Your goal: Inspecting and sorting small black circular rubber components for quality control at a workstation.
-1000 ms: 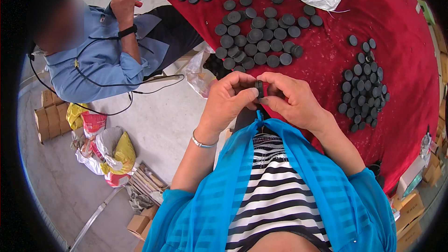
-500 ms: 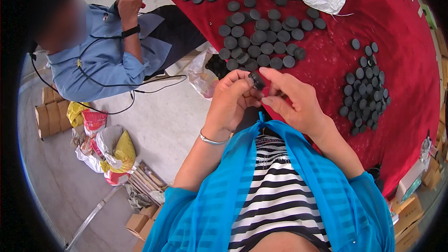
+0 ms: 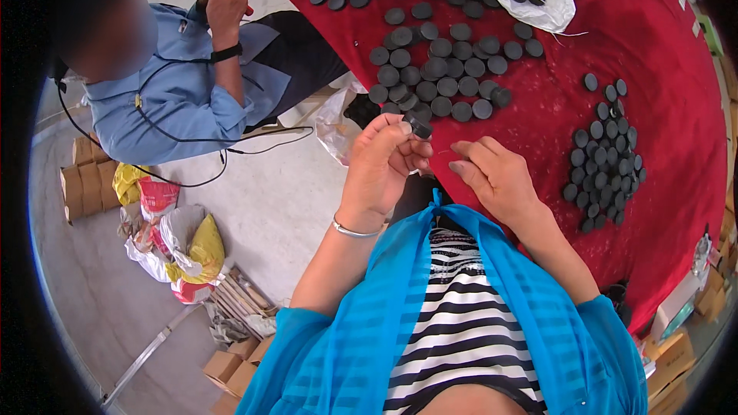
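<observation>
left hand: pinching black disc at thumb tip | right hand: half-curled, empty, apart from disc

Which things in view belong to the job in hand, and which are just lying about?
Seemingly in use:
black disc in the left hand
right hand nearby
other discs on the red cloth
white bag with discs

Seemingly just lying about:
cardboard boxes
bags on the floor
</observation>
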`<state>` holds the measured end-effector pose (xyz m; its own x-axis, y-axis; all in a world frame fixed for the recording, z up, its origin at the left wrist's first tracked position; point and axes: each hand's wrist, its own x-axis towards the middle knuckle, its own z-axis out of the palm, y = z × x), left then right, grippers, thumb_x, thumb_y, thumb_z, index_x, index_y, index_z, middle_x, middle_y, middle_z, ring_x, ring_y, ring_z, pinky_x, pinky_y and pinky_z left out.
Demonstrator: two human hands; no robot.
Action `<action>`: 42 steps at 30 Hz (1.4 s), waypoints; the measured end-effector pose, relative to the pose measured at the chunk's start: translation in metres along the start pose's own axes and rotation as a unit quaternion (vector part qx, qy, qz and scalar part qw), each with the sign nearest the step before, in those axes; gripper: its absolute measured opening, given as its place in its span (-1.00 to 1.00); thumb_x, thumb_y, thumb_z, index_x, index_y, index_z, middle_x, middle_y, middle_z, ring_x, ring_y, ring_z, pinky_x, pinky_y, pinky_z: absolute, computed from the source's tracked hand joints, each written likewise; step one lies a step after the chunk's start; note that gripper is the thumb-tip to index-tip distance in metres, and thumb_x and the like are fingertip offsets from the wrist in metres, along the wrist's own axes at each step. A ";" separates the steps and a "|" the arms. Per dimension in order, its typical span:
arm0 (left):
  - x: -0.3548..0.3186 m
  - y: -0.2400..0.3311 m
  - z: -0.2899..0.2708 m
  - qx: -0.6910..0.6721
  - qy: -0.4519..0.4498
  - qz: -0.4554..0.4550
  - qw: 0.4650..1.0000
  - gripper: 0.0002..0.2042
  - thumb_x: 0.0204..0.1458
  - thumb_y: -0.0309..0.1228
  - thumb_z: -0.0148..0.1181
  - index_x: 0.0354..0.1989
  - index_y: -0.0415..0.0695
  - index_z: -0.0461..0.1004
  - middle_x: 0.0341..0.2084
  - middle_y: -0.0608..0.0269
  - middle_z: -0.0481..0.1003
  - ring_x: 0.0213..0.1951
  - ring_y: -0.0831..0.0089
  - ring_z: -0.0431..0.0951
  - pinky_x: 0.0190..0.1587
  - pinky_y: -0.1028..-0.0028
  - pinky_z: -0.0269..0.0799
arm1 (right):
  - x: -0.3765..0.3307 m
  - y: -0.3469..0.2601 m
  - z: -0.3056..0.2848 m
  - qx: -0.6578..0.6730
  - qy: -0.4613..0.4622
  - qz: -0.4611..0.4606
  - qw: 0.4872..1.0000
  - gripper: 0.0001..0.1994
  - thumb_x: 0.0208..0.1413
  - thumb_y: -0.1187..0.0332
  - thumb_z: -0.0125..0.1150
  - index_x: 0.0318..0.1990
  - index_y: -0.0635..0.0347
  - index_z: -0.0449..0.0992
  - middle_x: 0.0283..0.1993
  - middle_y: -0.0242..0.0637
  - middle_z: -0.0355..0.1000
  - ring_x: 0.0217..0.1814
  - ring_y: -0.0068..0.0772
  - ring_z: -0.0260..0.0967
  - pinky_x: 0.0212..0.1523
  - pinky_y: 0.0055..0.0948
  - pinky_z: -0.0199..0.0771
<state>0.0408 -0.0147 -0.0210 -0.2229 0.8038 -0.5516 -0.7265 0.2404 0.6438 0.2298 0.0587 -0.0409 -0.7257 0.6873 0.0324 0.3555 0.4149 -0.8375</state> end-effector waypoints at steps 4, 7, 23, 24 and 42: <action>-0.002 -0.003 0.003 -0.010 -0.008 0.001 1.000 -0.80 0.09 -0.30 0.09 -0.24 -0.17 0.40 -0.39 0.17 0.52 -0.40 0.44 0.53 -0.41 0.54 0.43 | 0.004 -0.004 -0.002 0.033 0.012 -0.004 0.999 -0.72 0.08 0.28 0.22 -0.08 0.19 0.49 -0.39 -0.12 0.37 -0.42 -0.04 0.38 -0.43 -0.22 0.39; -0.002 -0.002 0.005 -0.004 -0.002 0.000 1.000 -0.80 0.09 -0.30 0.10 -0.24 -0.17 0.40 -0.39 0.20 0.52 -0.40 0.46 0.53 -0.39 0.53 0.42 | 0.005 -0.013 -0.004 0.048 0.026 -0.019 0.998 -0.61 0.07 0.29 0.23 0.05 0.18 0.43 -0.38 -0.14 0.36 -0.42 -0.08 0.37 -0.43 -0.25 0.38; -0.007 -0.003 -0.003 -0.008 0.003 0.038 0.999 -0.82 0.10 -0.35 0.07 -0.23 -0.18 0.38 -0.39 0.16 0.51 -0.39 0.45 0.50 -0.41 0.53 0.38 | -0.017 0.017 0.018 -0.057 -0.072 0.032 0.995 -0.79 0.12 0.21 0.14 -0.26 0.15 0.55 -0.39 -0.12 0.41 -0.38 -0.03 0.43 -0.38 -0.13 0.43; -0.007 -0.004 -0.002 -0.002 0.006 0.040 0.999 -0.82 0.09 -0.35 0.07 -0.22 -0.19 0.37 -0.39 0.15 0.50 -0.39 0.45 0.50 -0.41 0.53 0.38 | -0.015 0.016 0.016 -0.033 -0.050 0.043 0.997 -0.79 0.12 0.22 0.14 -0.24 0.15 0.55 -0.37 -0.11 0.42 -0.36 -0.01 0.43 -0.36 -0.13 0.44; -0.007 -0.010 -0.019 0.018 0.037 0.011 0.999 -0.83 0.08 -0.35 0.08 -0.25 -0.17 0.39 -0.42 0.17 0.51 -0.41 0.44 0.50 -0.41 0.50 0.37 | 0.001 0.061 -0.011 -0.075 0.121 0.018 0.990 -0.78 0.10 0.34 0.19 -0.14 0.25 0.51 -0.15 -0.08 0.45 -0.07 0.00 0.41 -0.06 -0.20 0.44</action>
<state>0.0376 -0.0335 -0.0338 -0.2877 0.7668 -0.5738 -0.6974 0.2428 0.6743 0.2577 0.0911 -0.0864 -0.5547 0.8187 0.1482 0.4752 0.4579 -0.7514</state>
